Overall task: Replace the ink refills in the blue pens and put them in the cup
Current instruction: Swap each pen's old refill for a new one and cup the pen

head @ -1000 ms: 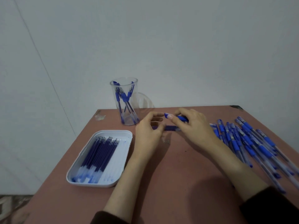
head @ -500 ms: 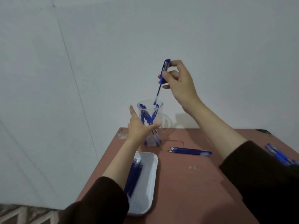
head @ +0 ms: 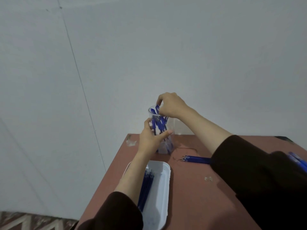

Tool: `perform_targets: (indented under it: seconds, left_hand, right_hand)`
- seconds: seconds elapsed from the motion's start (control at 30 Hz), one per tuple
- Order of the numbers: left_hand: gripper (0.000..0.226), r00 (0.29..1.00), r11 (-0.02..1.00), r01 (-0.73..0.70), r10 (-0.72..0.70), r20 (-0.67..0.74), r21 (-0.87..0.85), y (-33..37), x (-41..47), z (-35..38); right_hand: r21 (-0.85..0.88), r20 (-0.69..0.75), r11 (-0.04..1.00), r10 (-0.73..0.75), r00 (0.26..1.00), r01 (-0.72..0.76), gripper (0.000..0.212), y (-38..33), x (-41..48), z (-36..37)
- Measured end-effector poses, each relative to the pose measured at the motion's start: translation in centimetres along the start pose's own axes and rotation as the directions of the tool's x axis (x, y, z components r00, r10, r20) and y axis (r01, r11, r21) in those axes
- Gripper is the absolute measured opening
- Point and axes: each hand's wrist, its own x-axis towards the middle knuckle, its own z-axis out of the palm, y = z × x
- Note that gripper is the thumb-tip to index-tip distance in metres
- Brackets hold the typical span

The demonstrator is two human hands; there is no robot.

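A clear plastic cup [head: 163, 146] stands at the table's far left corner with several blue pens inside. My left hand [head: 150, 138] grips the cup's side, thumb across the front. Above the rim my right hand [head: 170, 105] pinches the top of a blue pen [head: 157, 109] that is mostly down inside the cup. A white tray [head: 163, 185] holding several blue ink refills [head: 146, 188] lies near the table's left edge, partly under my left forearm. A few loose refills [head: 196, 159] lie on the table right of the cup.
The reddish-brown table [head: 191, 196] ends close to the tray on the left and meets a grey wall behind the cup. More blue pens [head: 299, 161] show at the far right past my dark sleeve. Small clear scraps lie on the table.
My right hand has come down from high above the cup, lowering the blue pen into it. My left hand stays on the cup. The camera has tilted slightly.
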Motion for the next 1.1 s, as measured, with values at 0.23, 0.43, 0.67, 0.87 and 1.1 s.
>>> perform_targets:
  seconds: [0.23,0.43,0.67,0.87,1.1]
  left_hand:
    - [0.081,1.000,1.000,0.019,-0.019,0.002,0.000,0.0,-0.1,-0.1]
    - [0.093,0.998,0.998,0.053,-0.053,0.015,-0.026,0.2,-0.2,0.3]
    - [0.090,0.953,0.992,-0.072,0.099,-0.286,0.102,2.5,-3.8,0.1]
    - [0.032,0.917,0.952,-0.298,0.304,-0.257,0.064,4.0,-8.7,3.3]
    - [0.027,0.957,0.957,-0.289,0.289,-0.023,-0.002,3.2,-12.7,9.4]
  right_hand:
    - [-0.041,0.110,0.999,0.040,0.993,-0.036,0.031,-0.7,0.4,-0.5]
    - [0.068,0.064,0.996,-0.060,0.996,0.056,0.029,0.1,-0.5,-1.1]
    - [0.225,-0.218,0.968,-0.058,0.974,0.108,0.024,2.1,-3.9,-1.5]
    - [0.177,-0.208,0.984,0.071,0.976,-0.034,0.015,5.9,-10.5,-2.7]
    - [-0.216,0.036,0.911,0.367,0.929,-0.352,0.006,12.6,-16.6,-5.2]
